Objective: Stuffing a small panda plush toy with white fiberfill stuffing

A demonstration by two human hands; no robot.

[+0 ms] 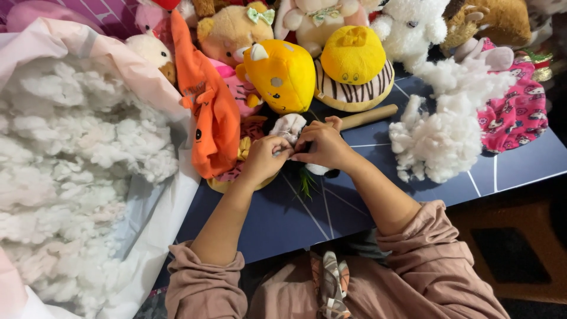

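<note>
From the head camera, both hands meet over a small plush toy [290,127] lying on the dark blue surface [283,218]. The left hand [266,156] has its grip closed, fingertips pinched on the toy's near edge. The right hand [322,145] is curled shut over the same toy from the other side, thumb and forefinger pressed close to the left fingertips. What passes between the fingertips is too small to tell.

The toy looks light, soft and easily squashed; its fabric would slip and bunch, so a pinch at a seam or edge, as here, seems the surest hold.

Just beyond the grip lies a wooden stick [369,116]. Farther beyond sit a yellow cat plush [282,75] and a yellow chick plush on a striped cushion [354,65]. To the left of the grip hangs an orange unstuffed plush skin [209,112]; well left lies a large bag of white stuffing [77,171]. To the right, a loose heap of stuffing [443,127] rests on the surface.
</note>
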